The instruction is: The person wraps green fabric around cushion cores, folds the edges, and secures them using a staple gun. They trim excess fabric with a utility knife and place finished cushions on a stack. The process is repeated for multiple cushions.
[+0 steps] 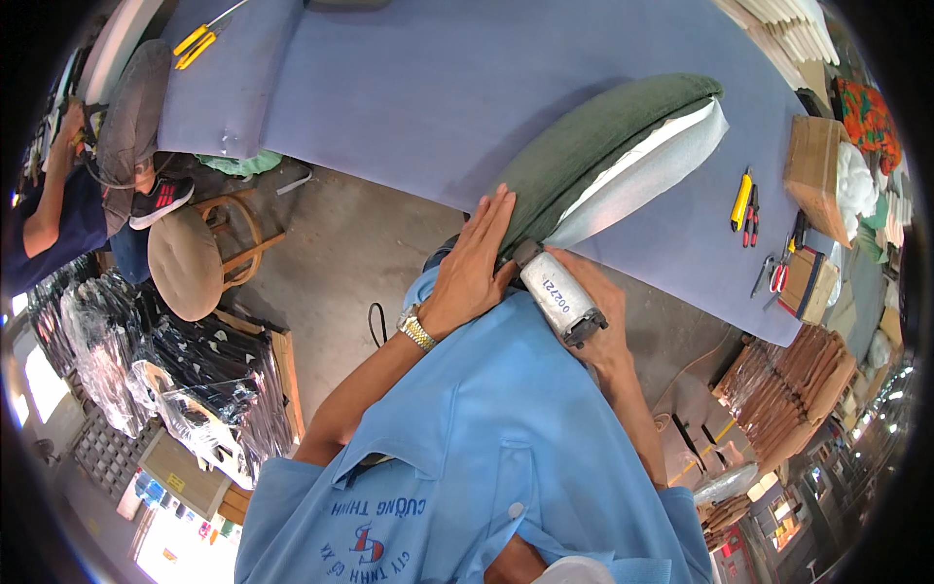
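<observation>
A green fabric-covered cushion with a white foam and grey lining edge lies on the blue-grey work table. My left hand, a metal watch on its wrist, lies flat with fingers spread on the cushion's near end. My right hand grips a grey metal staple gun whose nose meets the cushion's corner at the table edge.
Yellow and red hand tools, scissors and small boxes lie at the table's right. Yellow-handled pliers lie far left. A round stool stands on the floor to the left, wrapped dark parts below it. Another person sits far left.
</observation>
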The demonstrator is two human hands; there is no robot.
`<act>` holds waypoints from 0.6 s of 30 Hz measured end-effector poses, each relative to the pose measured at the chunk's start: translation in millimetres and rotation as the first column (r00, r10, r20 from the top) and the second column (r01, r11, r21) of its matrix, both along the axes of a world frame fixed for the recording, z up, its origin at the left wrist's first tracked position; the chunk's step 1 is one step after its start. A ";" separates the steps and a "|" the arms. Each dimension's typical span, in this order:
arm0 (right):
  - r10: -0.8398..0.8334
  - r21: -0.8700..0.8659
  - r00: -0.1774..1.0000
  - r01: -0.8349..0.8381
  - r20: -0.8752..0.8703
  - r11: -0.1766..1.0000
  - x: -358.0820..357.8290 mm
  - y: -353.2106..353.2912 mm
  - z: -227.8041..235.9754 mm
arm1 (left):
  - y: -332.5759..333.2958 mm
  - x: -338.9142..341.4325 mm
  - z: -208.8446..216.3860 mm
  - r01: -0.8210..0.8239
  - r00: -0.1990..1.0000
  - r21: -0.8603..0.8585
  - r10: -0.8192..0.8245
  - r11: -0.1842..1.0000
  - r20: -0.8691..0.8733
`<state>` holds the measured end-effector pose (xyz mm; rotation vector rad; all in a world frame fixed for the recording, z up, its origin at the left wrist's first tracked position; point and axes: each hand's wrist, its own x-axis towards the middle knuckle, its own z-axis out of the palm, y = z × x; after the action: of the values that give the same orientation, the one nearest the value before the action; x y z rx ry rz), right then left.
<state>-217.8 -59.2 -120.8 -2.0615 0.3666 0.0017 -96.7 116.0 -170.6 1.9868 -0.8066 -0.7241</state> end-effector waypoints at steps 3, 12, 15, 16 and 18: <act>0.007 0.014 0.997 -0.006 -0.076 1.000 5.9 -3.7 0.2 | -6.4 -1.4 -2.4 -0.034 0.999 0.026 0.034 0.999 0.013; 0.023 -0.033 1.000 -0.022 0.015 0.999 -2.6 -5.3 -2.4 | -11.8 -15.0 -3.4 -0.102 0.990 0.046 0.097 0.994 0.102; 0.031 -0.055 0.999 -0.030 0.032 0.998 -10.2 -5.8 -3.7 | -12.3 -16.6 -6.4 -0.088 0.993 0.030 0.086 0.996 0.080; 0.033 -0.036 0.999 -0.032 0.033 0.999 -11.4 -6.6 -4.0 | -12.0 -15.4 -7.0 -0.082 0.994 0.026 0.080 0.996 0.068; 0.043 -0.012 0.998 -0.042 0.038 0.999 -12.9 -7.0 -6.5 | -11.0 -16.3 -7.4 -0.070 0.995 0.039 0.067 0.997 0.078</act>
<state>-230.8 -66.2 -127.3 -2.0774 0.2997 -0.0137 -113.0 105.0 -178.0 2.0798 -0.7693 -0.6330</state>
